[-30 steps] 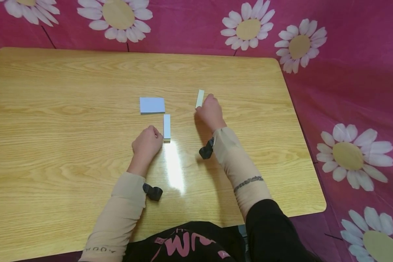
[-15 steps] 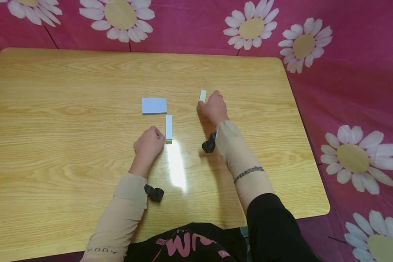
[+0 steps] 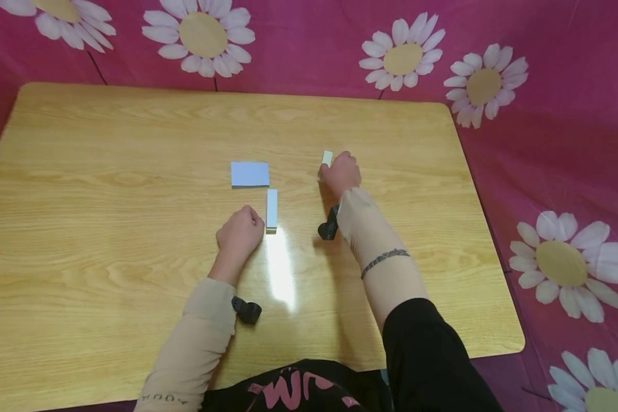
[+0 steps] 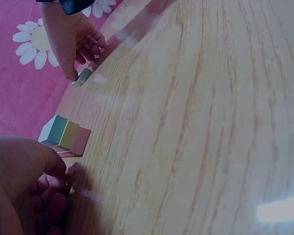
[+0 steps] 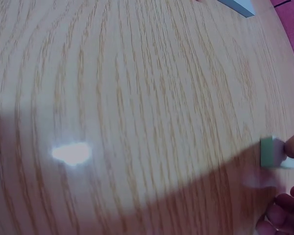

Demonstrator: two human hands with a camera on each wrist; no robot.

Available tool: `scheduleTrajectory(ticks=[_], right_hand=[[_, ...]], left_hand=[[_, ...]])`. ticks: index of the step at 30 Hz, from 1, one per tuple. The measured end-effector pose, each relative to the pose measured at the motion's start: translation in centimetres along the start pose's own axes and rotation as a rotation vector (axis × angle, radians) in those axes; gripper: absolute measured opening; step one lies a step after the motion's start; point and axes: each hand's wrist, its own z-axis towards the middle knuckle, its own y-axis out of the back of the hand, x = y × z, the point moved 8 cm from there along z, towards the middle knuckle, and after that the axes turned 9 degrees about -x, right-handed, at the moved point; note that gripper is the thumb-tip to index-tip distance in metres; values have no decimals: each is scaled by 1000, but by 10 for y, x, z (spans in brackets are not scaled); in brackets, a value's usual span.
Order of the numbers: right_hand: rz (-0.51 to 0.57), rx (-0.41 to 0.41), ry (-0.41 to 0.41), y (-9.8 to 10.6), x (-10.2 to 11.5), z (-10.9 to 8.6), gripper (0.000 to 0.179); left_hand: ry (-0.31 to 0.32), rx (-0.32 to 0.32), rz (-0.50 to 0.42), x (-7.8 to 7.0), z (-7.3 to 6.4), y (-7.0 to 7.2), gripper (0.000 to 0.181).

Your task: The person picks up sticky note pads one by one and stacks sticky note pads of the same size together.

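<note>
Lying right of the table's middle is a pale green bar-shaped block [image 3: 327, 156]; its green end [image 5: 268, 152] shows in the right wrist view. My right hand [image 3: 343, 173] grips this block, thumb against its side, and covers part of it. My left hand [image 3: 240, 232] rests on the wood, fingers loosely curled around nothing. Close beside it stands a narrow stack [image 3: 272, 209] of bars with a light blue top. From the left wrist, the stack [image 4: 66, 134] shows green, yellow and pink layers. A flat lilac-blue rectangular block [image 3: 249, 174] lies just beyond the stack.
The wood-grain table [image 3: 134, 143] has rounded corners and a bright light reflection near the hands. Pink cloth with large daisies [image 3: 203, 34] hangs behind the table and along its right side. Each wrist carries a small black camera [image 3: 247, 312].
My right hand has slid forward along the pale green block, its thumb now farther up the side. The left hand stays by the stack. The head view has shifted slightly.
</note>
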Motion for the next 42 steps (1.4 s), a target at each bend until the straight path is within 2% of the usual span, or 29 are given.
scheduleTrajectory(ticks=[8,14,20,27,35,42], right_hand=[[-7,15,-14,-5,-5,2,44],[35,39,-31,-4,-4,-2,50],[46,16,-16,-3,-3,-4,56],[-25,13,34,-6,-4,-3,38],[22,42,50,-3,-4,-8,39],[26,76,83,-1,-4,-12,29]], left_hand=[[-7,-18,2,-1,-1,-1,24],[-14,-27,10,0,0,0,25],[-15,-41,-2,0,-2,0,23],[-13,-39,2,-1,-2,-1,24],[-14,-50,2,-2,-2,-1,22],[-14,-49,9,-2,-2,-1,24]])
